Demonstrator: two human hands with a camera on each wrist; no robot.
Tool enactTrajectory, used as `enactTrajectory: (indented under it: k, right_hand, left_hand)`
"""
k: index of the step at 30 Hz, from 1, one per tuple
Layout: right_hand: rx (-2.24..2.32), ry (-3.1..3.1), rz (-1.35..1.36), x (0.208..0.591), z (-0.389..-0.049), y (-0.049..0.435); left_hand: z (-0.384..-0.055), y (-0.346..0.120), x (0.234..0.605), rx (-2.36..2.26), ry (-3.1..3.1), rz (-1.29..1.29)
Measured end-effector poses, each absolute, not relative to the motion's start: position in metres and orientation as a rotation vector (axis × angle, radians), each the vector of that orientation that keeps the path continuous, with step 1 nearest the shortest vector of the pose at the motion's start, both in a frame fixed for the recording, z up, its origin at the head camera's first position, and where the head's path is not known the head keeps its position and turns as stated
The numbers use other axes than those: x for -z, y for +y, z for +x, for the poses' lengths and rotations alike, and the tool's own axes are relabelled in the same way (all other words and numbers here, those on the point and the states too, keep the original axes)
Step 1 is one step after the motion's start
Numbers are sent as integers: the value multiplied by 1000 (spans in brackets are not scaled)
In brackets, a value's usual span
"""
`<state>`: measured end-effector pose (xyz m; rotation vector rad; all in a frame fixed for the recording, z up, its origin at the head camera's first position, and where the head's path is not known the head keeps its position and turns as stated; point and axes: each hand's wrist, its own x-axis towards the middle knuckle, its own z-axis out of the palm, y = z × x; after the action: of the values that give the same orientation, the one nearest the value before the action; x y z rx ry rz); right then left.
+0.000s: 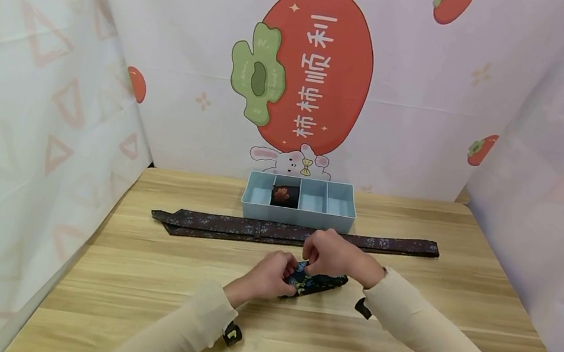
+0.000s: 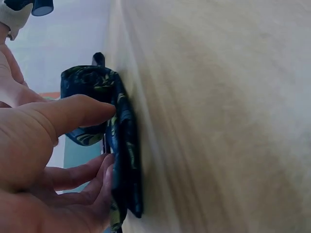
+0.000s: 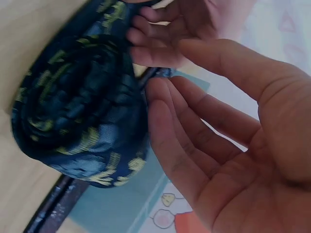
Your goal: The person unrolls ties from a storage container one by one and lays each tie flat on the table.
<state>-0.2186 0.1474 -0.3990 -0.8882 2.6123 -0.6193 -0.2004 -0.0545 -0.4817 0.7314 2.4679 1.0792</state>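
A dark blue necktie (image 1: 319, 285) with yellow-green floral marks lies on the wooden table, partly wound into a roll (image 3: 92, 121) with a flat length still running from it. My left hand (image 1: 268, 275) pinches the flat length between thumb and fingers, as the left wrist view shows. Over the roll is my right hand (image 1: 330, 255); its loosely bent fingers (image 3: 167, 131) are right at the side of the roll, and the thumb stands away from it. Behind both hands a dark maroon necktie (image 1: 215, 225) with small blue flowers stretches across the table.
A light blue box (image 1: 297, 218) with several compartments stands at the back of the table. Its second compartment from the left holds a rolled black necktie (image 1: 286, 196) with a red flower. Printed cloth (image 1: 408, 127) hangs behind and at both sides.
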Motion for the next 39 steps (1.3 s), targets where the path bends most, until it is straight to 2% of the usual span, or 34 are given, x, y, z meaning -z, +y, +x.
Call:
enactTrajectory:
  k: [9,39]
  right_hand:
    - [602,2710,-865,411,-216,152]
    - [582,2808,-625,400,-186,207]
  left_hand:
    - [-197,-53,483,-968,2538,720]
    - [-204,-93,484,-863,2466,835]
